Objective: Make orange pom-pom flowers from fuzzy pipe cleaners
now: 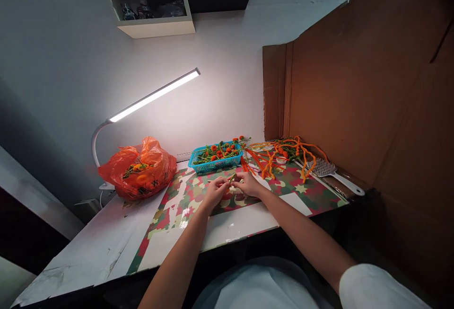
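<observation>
Over the patterned table cover, my left hand (216,190) and my right hand (249,186) are close together with fingers pinched. Between their fingertips is a small thin green stem (232,177), partly hidden by the fingers. Just beyond the hands stands a blue plastic basket (217,166) of small orange flowers (213,148) on green stems. To the right of the basket lie loose orange pipe cleaners (268,163), spread across the cover.
An orange plastic bag (159,164) with orange and green pieces inside sits at the left, near a lit lamp (156,95). A hairbrush (328,169) lies at the right, beside a tall cardboard panel (354,91). Wall shelves (156,27) hang above.
</observation>
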